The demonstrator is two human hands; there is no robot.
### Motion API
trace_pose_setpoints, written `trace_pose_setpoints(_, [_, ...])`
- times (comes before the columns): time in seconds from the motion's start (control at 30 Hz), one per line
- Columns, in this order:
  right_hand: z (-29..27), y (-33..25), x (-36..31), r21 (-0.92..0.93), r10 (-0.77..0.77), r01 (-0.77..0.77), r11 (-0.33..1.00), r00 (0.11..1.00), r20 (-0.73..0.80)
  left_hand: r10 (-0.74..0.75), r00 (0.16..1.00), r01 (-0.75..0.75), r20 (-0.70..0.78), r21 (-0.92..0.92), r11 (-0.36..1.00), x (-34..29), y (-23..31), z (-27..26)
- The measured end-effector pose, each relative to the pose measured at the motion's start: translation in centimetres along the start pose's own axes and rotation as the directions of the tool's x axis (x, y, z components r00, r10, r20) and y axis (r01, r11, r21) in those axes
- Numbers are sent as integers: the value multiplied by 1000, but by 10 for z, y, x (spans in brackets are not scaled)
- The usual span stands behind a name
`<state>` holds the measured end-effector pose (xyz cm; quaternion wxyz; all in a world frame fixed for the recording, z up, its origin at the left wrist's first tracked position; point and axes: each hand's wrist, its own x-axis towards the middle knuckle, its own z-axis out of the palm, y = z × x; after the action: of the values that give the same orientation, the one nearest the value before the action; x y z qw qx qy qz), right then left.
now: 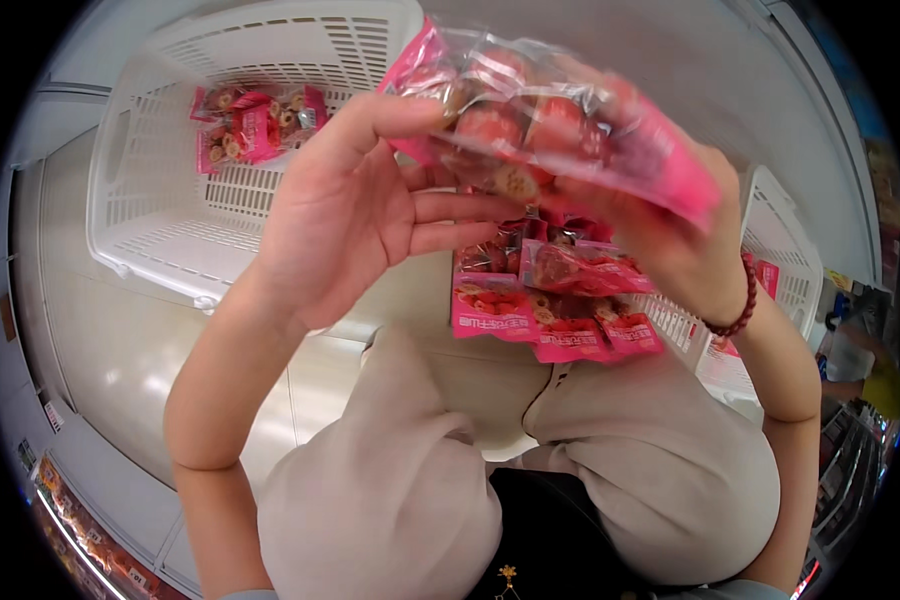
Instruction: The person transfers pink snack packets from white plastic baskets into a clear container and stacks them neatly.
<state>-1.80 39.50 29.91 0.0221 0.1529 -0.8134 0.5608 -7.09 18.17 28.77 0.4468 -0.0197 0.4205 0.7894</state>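
Observation:
A pink-edged snack packet [490,125] with a see-through front, full of round red pieces, is held up between my hands and smeared by motion. My left hand [345,190] has its thumb over the packet's left end and its fingers stretched out underneath. My right hand [695,235] grips the right end; its fingers are partly hidden behind the packet. Below, more pink snack packets [590,315] are piled in front of my knees. Two or so similar pink packets [260,125] lie in the white basket at the left.
A large white slatted basket [150,215] stands on the tiled floor at the left. Another white basket [785,235], with pink packets in it, is at the right. Shelves of packaged goods [90,530] run along the lower left. At the far right edge another person's arm [855,390] shows.

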Motion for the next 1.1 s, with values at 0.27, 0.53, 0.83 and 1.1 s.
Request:
trace_pose_setpoints(0.27, [-12, 15, -42, -121, 396, -391, 912, 918, 20, 557, 790, -352, -258, 553, 755, -1, 72, -87])
trace_pose_setpoints(0.53, [27, 22, -37, -667, 341, 106, 738, 794, 503, 667, 580, 251, -467, 882, 400, 25, 70, -202])
trace_pose_setpoints(0.83, [46, 65, -66, -746, 256, 405, 528, 762, 595, 442, 896, 331, -43, 727, -602, 50, 10, -212])
trace_pose_setpoints(1.1, [39, 46, -51, -658, 321, 221, 720, 735, 598, 454, 884, 194, 111, 797, -572, 71, -3, -221])
